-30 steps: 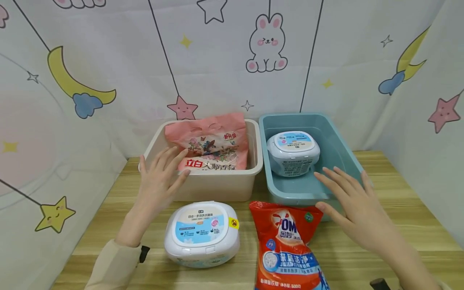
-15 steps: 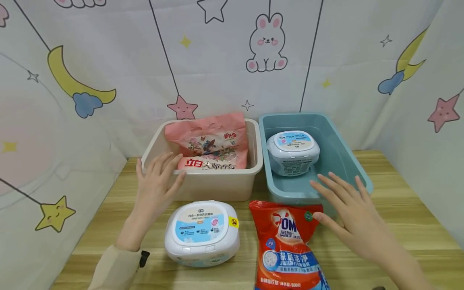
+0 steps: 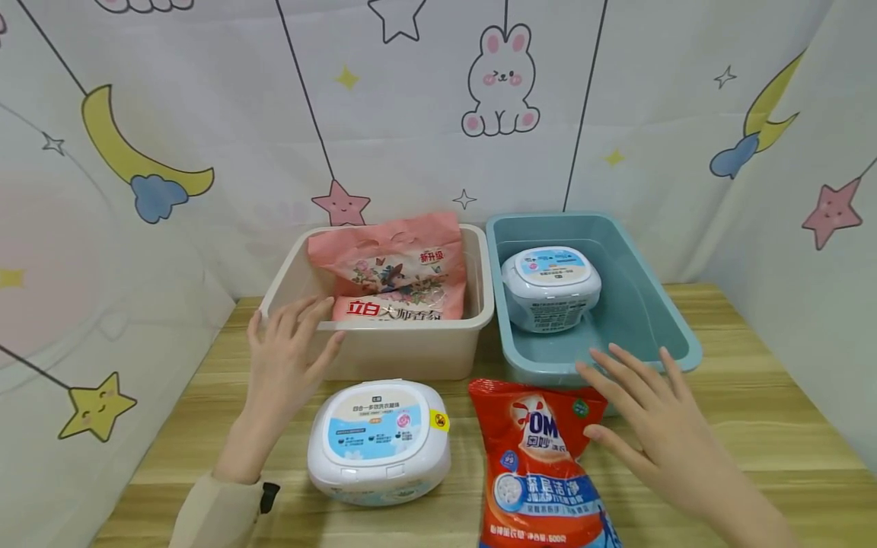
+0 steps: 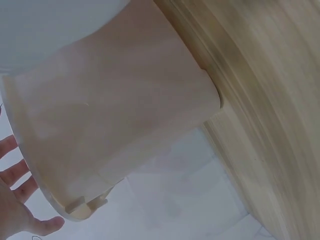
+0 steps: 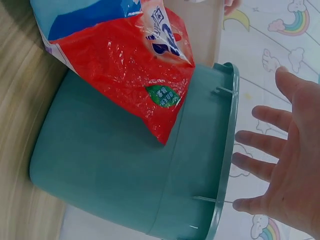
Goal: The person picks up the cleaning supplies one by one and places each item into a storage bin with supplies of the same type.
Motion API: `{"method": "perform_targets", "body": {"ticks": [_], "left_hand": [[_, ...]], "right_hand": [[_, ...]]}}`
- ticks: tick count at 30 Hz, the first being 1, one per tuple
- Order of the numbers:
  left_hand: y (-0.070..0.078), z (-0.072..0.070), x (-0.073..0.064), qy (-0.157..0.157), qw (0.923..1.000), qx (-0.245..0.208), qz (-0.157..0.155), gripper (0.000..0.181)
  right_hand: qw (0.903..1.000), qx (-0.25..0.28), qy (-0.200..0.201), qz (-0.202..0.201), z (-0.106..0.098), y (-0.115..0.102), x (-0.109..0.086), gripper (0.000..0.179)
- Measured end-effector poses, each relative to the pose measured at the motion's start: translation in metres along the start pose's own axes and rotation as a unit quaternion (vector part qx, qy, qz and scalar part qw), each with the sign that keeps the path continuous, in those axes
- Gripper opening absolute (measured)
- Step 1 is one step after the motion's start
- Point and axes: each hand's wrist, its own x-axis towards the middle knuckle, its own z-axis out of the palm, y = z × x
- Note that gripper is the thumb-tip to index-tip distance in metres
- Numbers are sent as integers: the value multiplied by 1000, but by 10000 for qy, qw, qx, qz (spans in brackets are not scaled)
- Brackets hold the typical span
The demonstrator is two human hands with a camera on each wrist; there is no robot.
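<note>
My left hand (image 3: 282, 365), fingers spread and a little bent, hovers at the front left corner of the cream bin (image 3: 404, 350), holding nothing. In the left wrist view its fingers overlap the bin's rim. My right hand (image 3: 658, 426) is spread over the front rim of the teal bin (image 3: 637, 281) and right of the red laundry powder bag (image 3: 541, 464); the right wrist view shows the hand (image 5: 295, 160) empty. The bag leans against the teal bin's front. A white lidded tub (image 3: 380, 445) with a blue label stands on the table between my forearms.
A pink laundry powder bag (image 3: 404, 266) lies in the cream bin. Another white tub (image 3: 551, 293) sits at the left in the teal bin. Both bins stand side by side on the wooden table (image 3: 747, 396), before a printed curtain (image 3: 411, 114).
Both hands have drawn back slightly toward me, the left also a little to the left, the right down from over the teal bin. The bins, tubs and bags stay in place.
</note>
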Motion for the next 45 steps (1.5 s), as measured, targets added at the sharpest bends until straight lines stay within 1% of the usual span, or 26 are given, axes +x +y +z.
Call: {"method": "perform_targets", "body": {"ticks": [4, 8, 12, 17, 20, 25, 29, 31, 33, 35, 38, 41, 45], "left_hand": [[-1, 1, -3, 19, 10000, 7, -44, 48], [-2, 3, -5, 101, 9999, -12, -70, 45], [-3, 5, -7, 153, 9998, -40, -104, 44], [-5, 8, -10, 226, 9997, -62, -112, 43], [-6, 10, -11, 325, 9994, -79, -73, 42], [-6, 12, -13, 515, 9986, -134, 9, 40], [-7, 14, -14, 630, 9978, -166, 76, 40], [-8, 15, -14, 632, 9979, -118, 94, 37], [-9, 15, -15, 646, 9978, -97, 87, 36], [-10, 15, -15, 684, 9976, -91, 71, 41], [-9, 17, -15, 853, 9961, -214, 50, 47], [-8, 19, -14, 989, 9946, -318, 31, 45], [-8, 19, -14, 977, 9947, -311, -39, 45]], "right_hand": [[10000, -7, 44, -53, 3, -2, -4, 67], [9998, 45, 129, -138, 7, -3, -7, 64], [9991, 145, 324, -235, 11, -5, -11, 60], [9985, 167, 442, -289, 14, -9, -16, 58], [9985, 168, 437, -296, 16, -11, -18, 58], [9990, 154, 321, -274, 19, -13, -22, 59], [9990, 95, 258, -356, 21, -14, -25, 59], [9989, 66, 236, -411, 23, -15, -25, 59], [9987, 33, 215, -468, 25, -15, -26, 59], [9984, 20, 203, -524, 27, -15, -27, 59], [9979, 4, 228, -605, 29, -14, -29, 58], [9973, 0, 237, -692, 32, -13, -32, 59], [9964, -37, 194, -820, 37, -13, -34, 59]]}}
